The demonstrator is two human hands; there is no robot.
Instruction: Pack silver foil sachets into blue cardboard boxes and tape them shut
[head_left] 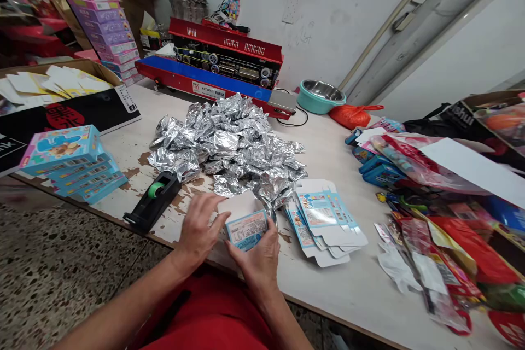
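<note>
A small blue printed carton (247,231) is held over the front of the table, its white flap raised on the far side. My right hand (260,254) grips the carton's body, thumb on the near left edge and fingers round the right side. My left hand (200,229) is closed at the left end of the white flap, thumb and fingers against it. Just beyond lies a heap of crinkled silver foil packets (229,142). Flattened blue and white cartons (324,219) lie stacked to the right. Whether the carton has anything inside is hidden.
A black tape dispenser (153,202) and stacked blue boxes (69,156) stand at left. Behind the heap is a red sealing machine (225,60) with a blue belt. A turquoise basin (321,97) sits further back. Mixed bags and wrappers (443,251) crowd the right side.
</note>
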